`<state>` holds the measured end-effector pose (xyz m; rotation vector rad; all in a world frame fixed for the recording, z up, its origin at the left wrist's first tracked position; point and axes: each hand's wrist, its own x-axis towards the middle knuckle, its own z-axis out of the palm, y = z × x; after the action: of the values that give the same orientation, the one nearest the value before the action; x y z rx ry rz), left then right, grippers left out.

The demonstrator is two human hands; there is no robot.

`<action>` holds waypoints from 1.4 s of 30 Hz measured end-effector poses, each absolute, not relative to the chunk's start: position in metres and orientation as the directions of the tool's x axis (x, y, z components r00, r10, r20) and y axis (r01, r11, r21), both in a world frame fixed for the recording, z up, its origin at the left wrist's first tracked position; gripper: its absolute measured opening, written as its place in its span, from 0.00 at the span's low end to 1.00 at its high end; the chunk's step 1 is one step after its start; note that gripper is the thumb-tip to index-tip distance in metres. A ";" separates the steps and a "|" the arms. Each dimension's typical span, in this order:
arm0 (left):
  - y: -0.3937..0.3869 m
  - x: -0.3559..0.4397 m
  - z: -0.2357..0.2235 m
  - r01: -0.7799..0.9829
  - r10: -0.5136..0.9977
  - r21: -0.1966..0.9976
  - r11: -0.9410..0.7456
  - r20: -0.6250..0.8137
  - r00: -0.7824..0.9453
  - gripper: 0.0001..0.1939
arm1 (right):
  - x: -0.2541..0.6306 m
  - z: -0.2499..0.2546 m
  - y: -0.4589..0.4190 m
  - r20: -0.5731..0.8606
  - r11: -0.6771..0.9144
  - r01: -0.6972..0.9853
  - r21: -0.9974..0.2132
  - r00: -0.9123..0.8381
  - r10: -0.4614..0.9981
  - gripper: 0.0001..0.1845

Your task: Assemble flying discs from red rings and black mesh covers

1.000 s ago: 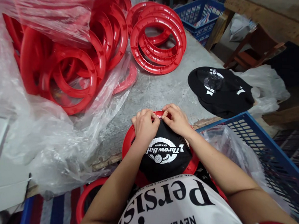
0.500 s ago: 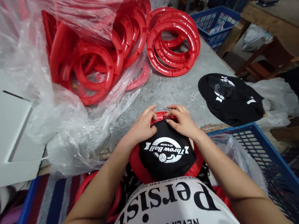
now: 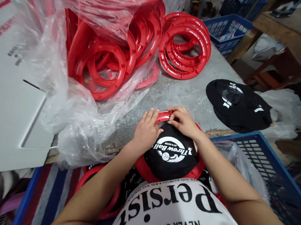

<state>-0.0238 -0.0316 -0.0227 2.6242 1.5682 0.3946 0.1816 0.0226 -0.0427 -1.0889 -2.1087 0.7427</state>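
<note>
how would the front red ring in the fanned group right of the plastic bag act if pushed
The front red ring is probably stiff, since it holds an even round shape. Its glossy surface suggests it may slide easily, perhaps shifting the rings behind it, which it overlaps.

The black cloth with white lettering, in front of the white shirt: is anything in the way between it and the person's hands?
Nothing visible stands in the way. The right bare hand is at the top edge of the black cloth; the left bare hand lies over the rim of the red plastic ring.
</note>
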 end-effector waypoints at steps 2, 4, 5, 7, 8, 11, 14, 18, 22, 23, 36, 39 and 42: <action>-0.032 -0.019 -0.021 0.871 0.889 0.184 -0.454 0.160 0.430 0.10 | 0.182 -0.042 0.023 0.264 0.469 0.480 -0.741 -0.434 0.861 0.05; -0.030 -0.016 -0.022 0.870 0.901 0.237 -0.433 0.142 0.410 0.10 | 0.181 -0.041 0.023 0.259 0.454 0.475 -0.754 -0.421 0.870 0.05; -0.029 -0.014 -0.022 0.864 0.907 0.275 -0.421 0.137 0.399 0.09 | 0.181 -0.041 0.023 0.260 0.453 0.471 -0.757 -0.418 0.870 0.04; -0.026 -0.013 -0.024 0.850 0.922 0.359 -0.386 0.122 0.368 0.06 | 0.181 -0.041 0.022 0.266 0.456 0.464 -0.760 -0.419 0.868 0.04; -0.024 -0.013 -0.025 0.842 0.931 0.400 -0.362 0.109 0.349 0.05 | 0.181 -0.041 0.022 0.267 0.458 0.462 -0.760 -0.420 0.867 0.04; -0.021 -0.012 -0.025 0.819 0.953 0.498 -0.284 0.054 0.298 0.05 | 0.183 -0.042 0.023 0.258 0.454 0.462 -0.762 -0.426 0.867 0.04; -0.018 -0.011 -0.021 0.792 0.963 0.565 -0.230 0.016 0.268 0.08 | 0.183 -0.042 0.023 0.248 0.450 0.458 -0.767 -0.435 0.866 0.05; -0.015 -0.008 -0.015 0.771 0.972 0.612 -0.176 -0.014 0.233 0.09 | 0.184 -0.041 0.024 0.248 0.458 0.456 -0.764 -0.448 0.859 0.07; -0.013 -0.005 -0.015 0.761 0.981 0.633 -0.140 -0.013 0.192 0.04 | 0.183 -0.040 0.024 0.243 0.463 0.461 -0.758 -0.458 0.855 0.07; -0.013 -0.004 -0.016 0.757 0.984 0.639 -0.134 -0.004 0.178 0.03 | 0.183 -0.040 0.024 0.243 0.462 0.461 -0.758 -0.458 0.855 0.07; -0.013 -0.003 -0.027 0.685 0.982 0.711 -0.159 0.188 0.033 0.06 | 0.179 -0.042 0.026 0.259 0.431 0.465 -0.774 -0.388 0.884 0.06; -0.012 -0.002 -0.030 0.697 0.977 0.699 -0.163 0.211 0.017 0.06 | 0.178 -0.042 0.026 0.248 0.422 0.487 -0.765 -0.381 0.890 0.06; -0.011 -0.002 -0.031 0.706 0.975 0.689 -0.163 0.221 0.010 0.06 | 0.177 -0.041 0.027 0.234 0.411 0.509 -0.756 -0.375 0.897 0.04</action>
<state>-0.0018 -0.0105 -0.0313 1.9105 1.7239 0.9518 0.1768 0.0268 -0.0408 -1.1899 -2.0288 0.7797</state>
